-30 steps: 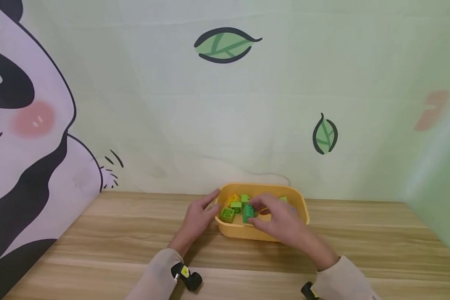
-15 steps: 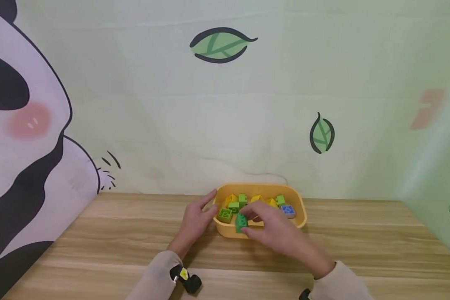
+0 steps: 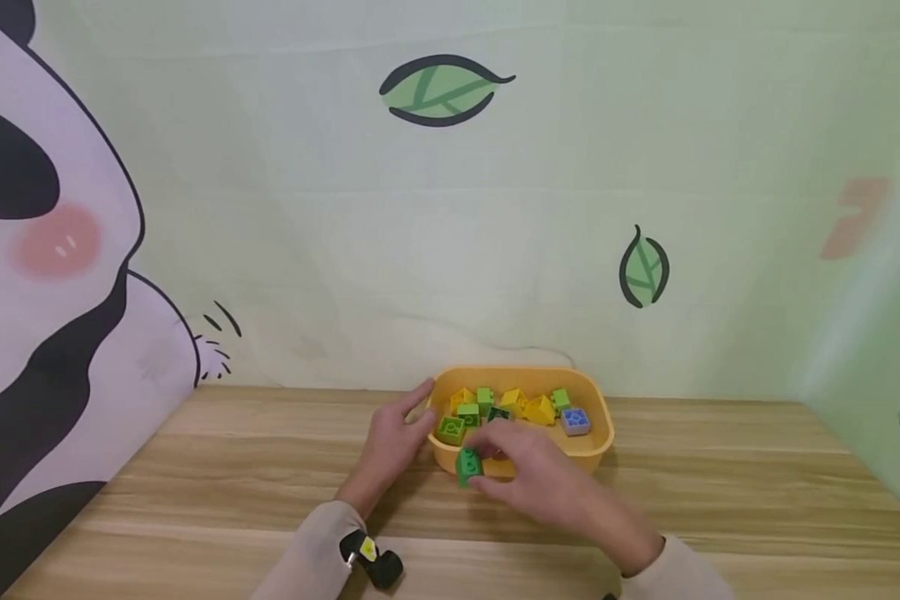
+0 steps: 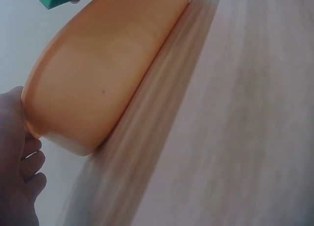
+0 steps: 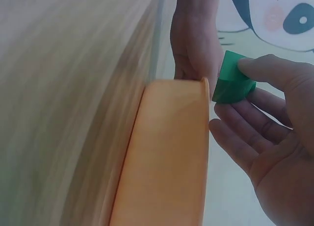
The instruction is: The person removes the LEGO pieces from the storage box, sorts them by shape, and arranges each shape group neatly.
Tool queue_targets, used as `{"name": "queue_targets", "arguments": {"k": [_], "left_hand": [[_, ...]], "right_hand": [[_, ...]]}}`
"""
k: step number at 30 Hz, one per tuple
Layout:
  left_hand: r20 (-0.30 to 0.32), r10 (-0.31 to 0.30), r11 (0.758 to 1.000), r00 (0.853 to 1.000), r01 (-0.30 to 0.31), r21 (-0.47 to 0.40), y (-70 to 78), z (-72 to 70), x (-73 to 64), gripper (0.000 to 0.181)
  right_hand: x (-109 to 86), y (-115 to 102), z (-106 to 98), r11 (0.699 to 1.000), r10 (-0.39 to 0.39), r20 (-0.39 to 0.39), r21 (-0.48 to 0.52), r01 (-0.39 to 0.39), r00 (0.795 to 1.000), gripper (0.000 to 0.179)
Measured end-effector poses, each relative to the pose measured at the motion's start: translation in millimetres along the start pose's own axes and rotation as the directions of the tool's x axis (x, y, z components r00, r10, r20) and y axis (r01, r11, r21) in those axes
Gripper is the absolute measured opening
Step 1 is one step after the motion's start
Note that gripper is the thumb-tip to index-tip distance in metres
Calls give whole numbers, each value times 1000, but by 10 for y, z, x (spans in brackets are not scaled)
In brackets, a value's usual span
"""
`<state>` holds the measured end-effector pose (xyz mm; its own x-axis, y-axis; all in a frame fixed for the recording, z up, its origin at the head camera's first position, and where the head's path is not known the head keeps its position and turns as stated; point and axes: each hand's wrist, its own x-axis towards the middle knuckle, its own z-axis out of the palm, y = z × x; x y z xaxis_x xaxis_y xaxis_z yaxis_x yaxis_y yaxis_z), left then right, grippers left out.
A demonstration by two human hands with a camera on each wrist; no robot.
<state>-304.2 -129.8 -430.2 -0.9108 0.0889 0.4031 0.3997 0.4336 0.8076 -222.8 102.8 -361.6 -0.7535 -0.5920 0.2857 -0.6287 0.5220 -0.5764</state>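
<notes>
My right hand point(image 3: 543, 475) pinches a green building block point(image 3: 468, 468) with studs, between thumb and fingers, just in front of the near rim of a yellow-orange bin point(image 3: 525, 467). In the right wrist view the same block point(image 5: 233, 79) shows smooth sides, with the thumb on one face. My left hand point(image 3: 392, 437) touches the bin's left end, its index finger and thumb spread along the rim. Several blocks lie inside the bin: light green point(image 3: 451, 430), yellow point(image 3: 540, 410), blue point(image 3: 575, 421) and a dark green one point(image 3: 498, 412), partly hidden by my right hand.
The bin stands on a wood-grain table point(image 3: 232, 483), close to the back wall sheet point(image 3: 330, 250) printed with a panda and leaves. A thin pale cable point(image 3: 532, 347) runs along the sheet behind the bin. A black wrist camera point(image 3: 378, 562) sits on the left sleeve.
My right hand has carried the green block out of the bin, toward me and to the left over the near rim. More blocks show inside. The left hand stays at the bin's end.
</notes>
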Motion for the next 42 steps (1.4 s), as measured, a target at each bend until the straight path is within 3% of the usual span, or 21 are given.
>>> {"name": "queue_targets", "arguments": {"k": [6, 13, 18, 24, 32, 42], "left_hand": [[-6, 12, 1000, 1000, -12, 13, -15, 6, 2, 50], [-4, 6, 1000, 1000, -6, 16, -2, 1, 11, 51], [-3, -3, 1000, 1000, 3, 25, 16, 6, 13, 51], [5, -13, 1000, 1000, 13, 13, 29, 19, 21, 51], [13, -35, 999, 999, 35, 4, 11, 19, 21, 51], [2, -32, 999, 999, 32, 23, -19, 22, 23, 51]], "right_hand": [[8, -32, 102, 998, -15, 83, 66, 9, 996, 31], [32, -59, 206, 994, -60, 124, 95, 48, 990, 30], [31, -68, 250, 992, -53, 152, 118, 35, 987, 30], [29, -55, 285, 994, -16, 159, 109, -1, 987, 32], [88, -67, 358, 995, -46, 147, 98, 31, 988, 30], [142, -43, 386, 995, 34, 162, 83, -48, 986, 30]]}}
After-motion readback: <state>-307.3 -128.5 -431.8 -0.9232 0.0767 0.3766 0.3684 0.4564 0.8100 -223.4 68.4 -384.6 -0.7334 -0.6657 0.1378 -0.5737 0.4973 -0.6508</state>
